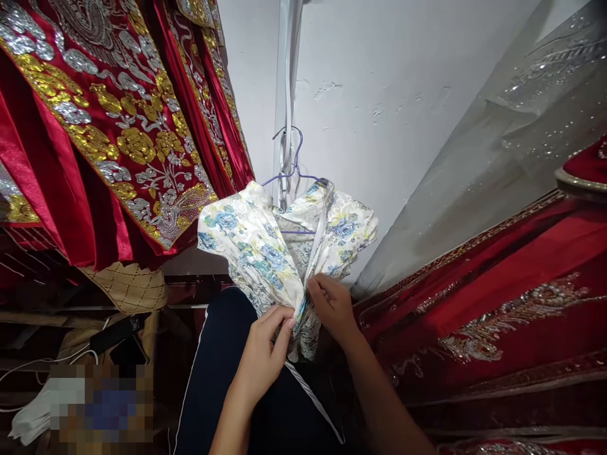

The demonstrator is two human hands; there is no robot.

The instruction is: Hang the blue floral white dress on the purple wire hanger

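A white short-sleeved garment with blue and yellow flowers, which I call a floral blouse [265, 246], hangs on a thin purple hanger [298, 155] in front of the wall. Its front opening spreads apart at the neck and narrows toward my hands. My left hand [270, 341] pinches the edge of the left front panel between thumb and fingertips. On the other side, my right hand [332, 306] has its fingers closed on the edge of the right panel, close to the left hand. The lower part of the blouse droops over my dark-trousered leg [213, 373].
Red gowns with gold and silver embroidery [137, 145] hang at the left. Beaded red fabric [497, 316] and a sparkling sheer veil [455, 189] fill the right side. White straps [287, 69] run down the wall [379, 57]. A wooden stool or shelf with cables stands lower left.
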